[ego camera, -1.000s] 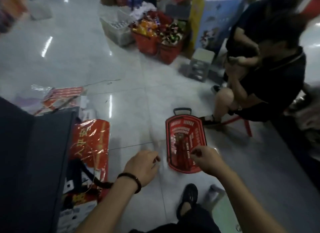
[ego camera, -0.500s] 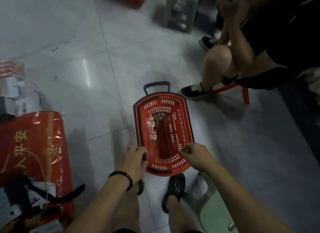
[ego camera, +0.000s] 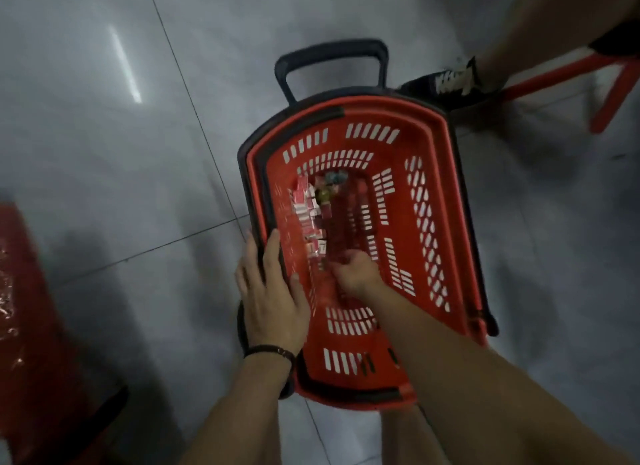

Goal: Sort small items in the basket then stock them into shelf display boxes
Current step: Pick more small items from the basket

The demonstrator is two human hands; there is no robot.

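- On the grey tiled floor (ego camera: 104,159) stands a red basket (ego camera: 446,187), its dark handle (ego camera: 329,49) at the far end.
- Small items (ego camera: 308,208), mostly red-and-white packets, lie on its bottom, left of middle.
- Left hand (ego camera: 270,298) lies flat on the left rim, grip apart, fingers straight.
- Right hand (ego camera: 356,274) reaches inside, fingers curled just beside the items; it is too blurred to tell whether its grip holds any.

A glossy grey tiled floor (ego camera: 104,187) with thin dark joints catches a streak of light at upper left. A shiny red plastic-wrapped package (ego camera: 31,308) lies at the left edge. At upper right, another person's bare leg (ego camera: 554,17) ends in a black sneaker with white laces (ego camera: 450,83), just beside a red metal stool frame (ego camera: 568,73).
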